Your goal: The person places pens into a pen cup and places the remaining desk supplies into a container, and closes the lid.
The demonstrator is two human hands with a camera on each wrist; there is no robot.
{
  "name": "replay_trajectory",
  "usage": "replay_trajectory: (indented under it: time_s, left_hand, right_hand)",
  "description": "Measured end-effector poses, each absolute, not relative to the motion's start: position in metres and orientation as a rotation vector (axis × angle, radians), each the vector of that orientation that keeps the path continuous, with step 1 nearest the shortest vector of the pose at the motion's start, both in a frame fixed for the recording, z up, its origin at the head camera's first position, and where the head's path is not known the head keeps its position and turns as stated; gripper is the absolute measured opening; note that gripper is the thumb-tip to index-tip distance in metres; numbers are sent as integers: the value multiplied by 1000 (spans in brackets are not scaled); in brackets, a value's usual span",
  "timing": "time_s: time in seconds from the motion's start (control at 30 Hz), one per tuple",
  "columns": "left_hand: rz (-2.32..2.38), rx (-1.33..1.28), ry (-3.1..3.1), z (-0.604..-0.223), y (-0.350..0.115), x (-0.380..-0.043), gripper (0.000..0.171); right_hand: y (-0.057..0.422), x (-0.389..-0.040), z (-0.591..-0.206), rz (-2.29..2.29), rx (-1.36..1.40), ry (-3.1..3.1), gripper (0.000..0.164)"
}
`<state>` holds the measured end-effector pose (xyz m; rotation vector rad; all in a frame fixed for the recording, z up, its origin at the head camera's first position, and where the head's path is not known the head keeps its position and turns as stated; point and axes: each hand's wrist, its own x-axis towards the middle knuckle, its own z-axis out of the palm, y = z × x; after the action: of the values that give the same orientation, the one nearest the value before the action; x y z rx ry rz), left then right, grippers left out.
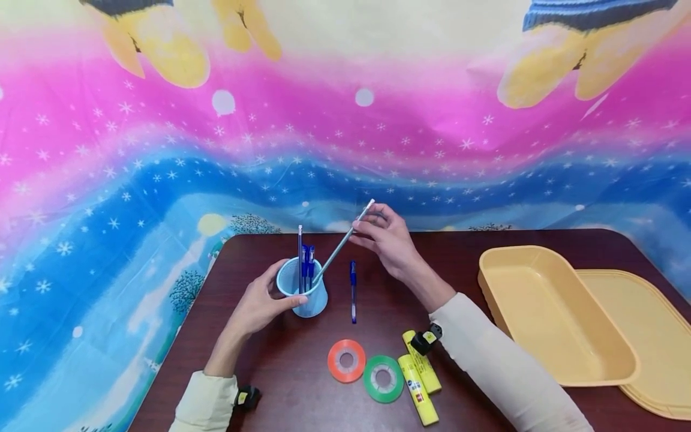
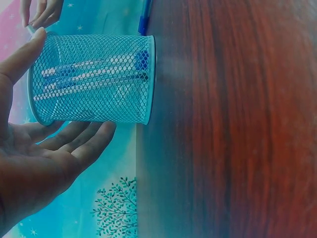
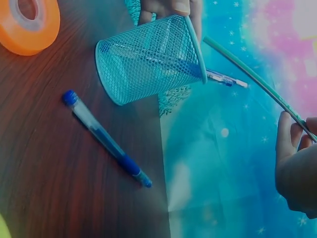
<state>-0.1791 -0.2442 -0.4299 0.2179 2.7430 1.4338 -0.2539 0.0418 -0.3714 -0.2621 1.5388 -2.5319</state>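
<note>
My left hand [image 1: 263,302] holds a light-blue mesh pen cup [image 2: 99,106], thumb at the rim and fingers along its side. The cup stands upright on the table. Inside it are blue pens [image 1: 308,264] and a dark pencil [image 1: 300,252] with a pale top. My right hand [image 1: 390,240] pinches a green pencil [image 3: 257,78] near its white-tipped upper end. That pencil slants down to the left, and in the right wrist view its lower end is just off the cup's mouth. A blue pen [image 3: 106,139] lies on the table right of the cup.
Nearer me lie an orange tape roll [image 1: 335,372], a green tape roll [image 1: 369,384] and two yellow tubes [image 1: 420,393], partly by my right sleeve. A yellow tray [image 1: 545,306] and its pale lid [image 1: 648,324] occupy the table's right side. A patterned cloth [image 1: 345,132] hangs behind.
</note>
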Motion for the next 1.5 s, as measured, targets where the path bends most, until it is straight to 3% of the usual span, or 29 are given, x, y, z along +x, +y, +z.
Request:
replay_trajectory:
  time_s: [0.6, 1.5]
  left_hand:
    - [1446, 215, 2728, -430, -243, -179, 92]
    - [1464, 248, 2705, -430, -243, -179, 91]
  right_hand:
    - [16, -254, -369, -2447, -453, 1796, 30]
    - [-9, -249, -373, -1916, -684, 2306, 26]
